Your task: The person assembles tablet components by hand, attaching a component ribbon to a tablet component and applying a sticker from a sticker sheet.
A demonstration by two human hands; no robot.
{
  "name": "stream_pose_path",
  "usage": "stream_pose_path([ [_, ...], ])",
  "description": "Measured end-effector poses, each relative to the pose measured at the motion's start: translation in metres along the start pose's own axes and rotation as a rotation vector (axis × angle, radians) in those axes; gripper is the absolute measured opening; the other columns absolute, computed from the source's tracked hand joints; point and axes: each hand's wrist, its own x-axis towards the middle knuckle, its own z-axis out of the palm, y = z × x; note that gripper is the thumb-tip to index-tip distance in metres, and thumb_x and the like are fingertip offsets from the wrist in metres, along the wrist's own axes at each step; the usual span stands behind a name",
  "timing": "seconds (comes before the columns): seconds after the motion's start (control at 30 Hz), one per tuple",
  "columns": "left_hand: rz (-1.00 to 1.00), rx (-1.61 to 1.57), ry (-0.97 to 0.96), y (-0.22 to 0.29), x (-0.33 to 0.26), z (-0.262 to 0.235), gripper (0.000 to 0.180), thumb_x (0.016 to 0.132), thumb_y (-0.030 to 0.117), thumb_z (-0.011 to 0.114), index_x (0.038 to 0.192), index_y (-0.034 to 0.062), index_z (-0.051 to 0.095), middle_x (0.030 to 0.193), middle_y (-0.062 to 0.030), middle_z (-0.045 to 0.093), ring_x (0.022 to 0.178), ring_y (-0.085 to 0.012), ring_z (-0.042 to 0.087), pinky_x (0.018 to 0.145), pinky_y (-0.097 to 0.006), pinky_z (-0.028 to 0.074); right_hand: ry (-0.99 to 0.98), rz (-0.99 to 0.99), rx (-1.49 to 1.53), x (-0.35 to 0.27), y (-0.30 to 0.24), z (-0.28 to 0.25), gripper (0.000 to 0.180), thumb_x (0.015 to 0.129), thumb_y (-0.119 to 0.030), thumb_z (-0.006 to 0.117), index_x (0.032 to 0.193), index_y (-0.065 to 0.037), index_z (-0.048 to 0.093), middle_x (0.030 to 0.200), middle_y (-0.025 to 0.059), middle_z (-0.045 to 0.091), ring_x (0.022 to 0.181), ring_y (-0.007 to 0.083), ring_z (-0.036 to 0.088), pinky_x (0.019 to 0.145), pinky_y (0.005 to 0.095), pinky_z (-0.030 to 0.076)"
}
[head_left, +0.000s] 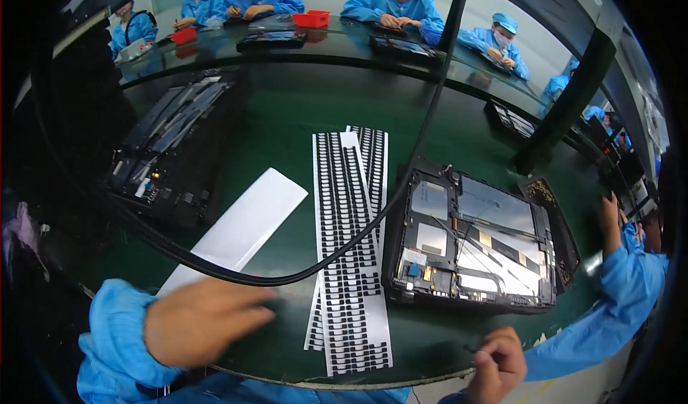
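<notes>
"Blur softens the left hand [204, 321] at half past seven. Its state?"

"Fingers loosely apart, over the white sheet [247, 225]; contact, I can't tell."

"And the right hand [499, 364], near five, cut off below?"

"Thumb and forefinger pinch a dark sliver [470, 348], too small to identify."

"Beyond?"

"Black cable [283, 281] hides part of the sticker sheets [340, 217] toward six; an opened device [494, 250] lies toward four. Past twelve, the upper edge crops a far co-worker [369, 2]."

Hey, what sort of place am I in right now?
Probably an electronics assembly workshop: an opened device with its inner parts exposed lies on the green bench, beside sheets of small black pieces, and people in similar blue workwear sit working across from you.
</notes>
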Motion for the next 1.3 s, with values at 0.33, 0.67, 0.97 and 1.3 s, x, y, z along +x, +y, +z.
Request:
stream_pose_path([
  [0.33,-0.493,0.370,0.435,-0.014,-0.004,0.055,0.044,0.063,-0.009,0.048,0.106,0.0018,0.054,0.110,-0.0223,0.045,0.098,-0.0370,0.041,0.084,-0.043,0.034,0.296,-0.204,0.260,0.025,0.007,-0.004,0.003,0.068,0.004,0.048,0.070,0.006,0.048,0.075,0.0137,0.049,0.072,0.0197,0.045,0.068,0.0274,0.037],
  [0.67,-0.311,0.078,0.836,-0.016,0.099,0.047,0.034,0.063,-0.003,0.053,0.097,-0.0021,0.053,0.101,-0.0186,0.047,0.089,-0.0290,0.044,0.079,-0.038,0.031,0.224,-0.043,0.093,0.049,-0.001,-0.012,0.004,0.064,-0.003,0.048,0.063,0.001,0.048,0.086,0.0128,0.054,0.081,0.0167,0.047,0.072,0.0253,0.033],
  [0.97,0.565,-0.039,0.527,0.051,0.108,0.028,0.025,0.061,0.009,0.062,0.082,-0.0035,0.058,0.083,-0.0149,0.055,0.069,-0.0239,0.053,0.055,-0.031,0.042,-0.042,0.016,-0.157,0.060,-0.010,0.008,0.004,0.060,-0.002,0.051,0.061,0.001,0.048,0.095,0.0154,0.055,0.089,0.0209,0.048,0.082,0.0303,0.034],
  [1.3,0.579,0.105,0.583,0.033,0.132,0.038,0.015,0.068,0.004,0.056,0.082,0.0028,0.061,0.090,-0.0106,0.057,0.081,-0.0223,0.051,0.060,-0.028,0.040,-0.107,-0.100,-0.273,0.060,-0.009,0.009,0.003,0.068,0.001,0.052,0.068,0.003,0.052,0.095,0.0171,0.056,0.087,0.0223,0.051,0.079,0.0288,0.037],
])
